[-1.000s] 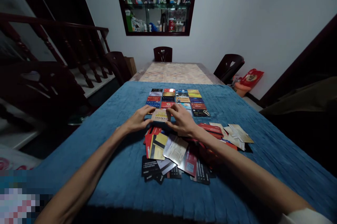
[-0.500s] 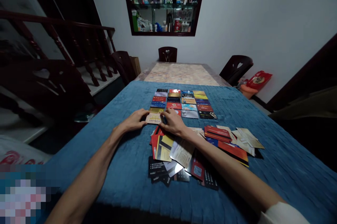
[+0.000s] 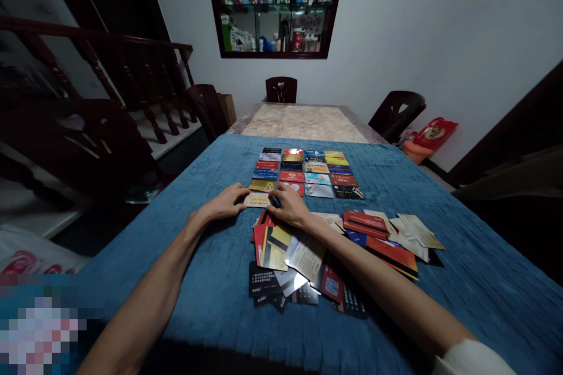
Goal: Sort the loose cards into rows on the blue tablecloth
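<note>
A cream-coloured card (image 3: 257, 200) lies at the near left corner of a grid of cards, just below a gold card (image 3: 263, 185). At its left edge my left hand (image 3: 227, 201) has thumb and fingers closed on it. From the right, my right hand (image 3: 289, 205) grips the opposite edge, its fingertips partly hidden. Columns of colourful cards, among them a silver card (image 3: 319, 191) and a black card (image 3: 348, 192), spread to the right and behind. Beneath and beside my right forearm is a loose heap with a yellow card (image 3: 275, 247) and a red card (image 3: 365, 223).
A blue cloth (image 3: 189, 281) covers the near table, with a patterned tabletop (image 3: 303, 122) beyond. Dark chairs (image 3: 281, 90) (image 3: 398, 112) stand around it. A stair railing (image 3: 97, 40) runs along the left. A red bag (image 3: 436, 133) sits right of the table.
Both hands stay at the cream card, which looks nearly unmoved beneath the gold one. The whole view shifts very slightly.
</note>
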`<state>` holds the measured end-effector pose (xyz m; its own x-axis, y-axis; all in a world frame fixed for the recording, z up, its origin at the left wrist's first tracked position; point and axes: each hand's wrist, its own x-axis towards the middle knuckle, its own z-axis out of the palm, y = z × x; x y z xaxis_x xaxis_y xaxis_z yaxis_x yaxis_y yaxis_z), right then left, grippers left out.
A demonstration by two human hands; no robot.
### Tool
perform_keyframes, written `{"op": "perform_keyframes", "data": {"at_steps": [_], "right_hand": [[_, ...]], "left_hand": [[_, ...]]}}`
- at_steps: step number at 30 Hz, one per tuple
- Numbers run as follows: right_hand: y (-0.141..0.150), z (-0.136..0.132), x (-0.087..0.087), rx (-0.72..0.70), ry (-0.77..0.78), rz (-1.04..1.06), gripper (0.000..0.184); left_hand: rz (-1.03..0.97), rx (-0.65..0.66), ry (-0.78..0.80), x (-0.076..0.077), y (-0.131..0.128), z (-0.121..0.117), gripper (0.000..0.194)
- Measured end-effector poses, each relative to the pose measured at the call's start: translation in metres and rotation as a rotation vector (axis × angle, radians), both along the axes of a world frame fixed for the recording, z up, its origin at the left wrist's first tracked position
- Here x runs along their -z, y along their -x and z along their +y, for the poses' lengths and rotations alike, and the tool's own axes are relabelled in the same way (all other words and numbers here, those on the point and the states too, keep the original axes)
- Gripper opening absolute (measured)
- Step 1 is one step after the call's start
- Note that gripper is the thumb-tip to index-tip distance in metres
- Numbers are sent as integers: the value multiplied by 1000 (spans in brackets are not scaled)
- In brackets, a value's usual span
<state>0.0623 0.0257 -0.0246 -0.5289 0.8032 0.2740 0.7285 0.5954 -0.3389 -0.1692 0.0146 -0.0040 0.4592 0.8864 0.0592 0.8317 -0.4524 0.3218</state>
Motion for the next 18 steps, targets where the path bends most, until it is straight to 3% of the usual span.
{"op": "perform_keyframes", "data": {"at_steps": [18], "right_hand": [[-1,4,9,-12,-17,37,23]], "left_hand": [[10,8,-17,-3,-2,-2,31]]}}
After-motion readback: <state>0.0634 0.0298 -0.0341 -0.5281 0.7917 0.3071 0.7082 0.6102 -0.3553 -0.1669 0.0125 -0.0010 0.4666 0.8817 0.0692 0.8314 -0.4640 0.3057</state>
